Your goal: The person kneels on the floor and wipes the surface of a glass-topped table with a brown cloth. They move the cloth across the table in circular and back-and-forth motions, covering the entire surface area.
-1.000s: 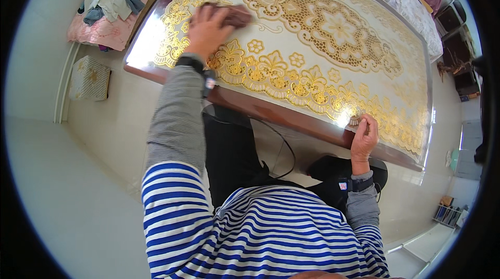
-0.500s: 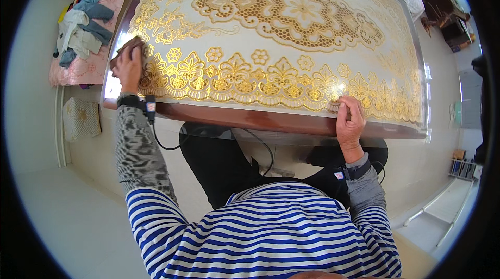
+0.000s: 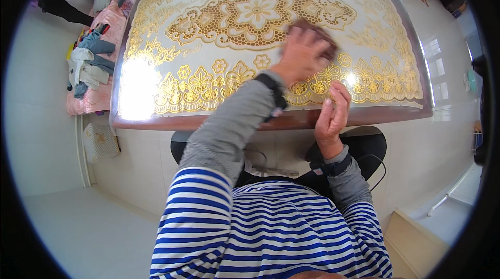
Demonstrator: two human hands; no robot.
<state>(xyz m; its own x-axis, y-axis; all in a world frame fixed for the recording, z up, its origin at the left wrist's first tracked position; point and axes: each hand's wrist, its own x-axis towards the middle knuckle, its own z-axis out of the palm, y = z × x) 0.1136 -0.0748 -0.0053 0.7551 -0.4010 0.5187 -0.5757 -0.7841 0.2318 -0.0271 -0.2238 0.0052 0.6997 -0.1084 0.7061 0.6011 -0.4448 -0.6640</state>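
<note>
My left hand (image 3: 301, 59) is closed over a dark brown cloth (image 3: 328, 44), pressed flat on the tabletop right of the middle; both are blurred by motion. Beneath them lies a white tablecloth (image 3: 208, 56) with gold lace-like patterns and a large flower medallion, under what looks like a glossy clear cover. My right hand (image 3: 332, 117) is by the front edge of the table, with its fingers raised, the thumb apart and nothing in it. My left forearm crosses in front of my body toward the right.
The table's reddish-brown wooden edge (image 3: 208, 121) faces me, close to my knees. On the left stands a bed with a pink cover (image 3: 83, 103) and a heap of clothes (image 3: 89, 65). A person's dark-trousered legs (image 3: 65, 2) show at the upper left. A patterned white box-like stool (image 3: 101, 141) stands below.
My left hand has swept the brown cloth from the table's left end to right of the middle. My right hand's fingers have straightened. Dark-trousered legs show more at the upper left.
</note>
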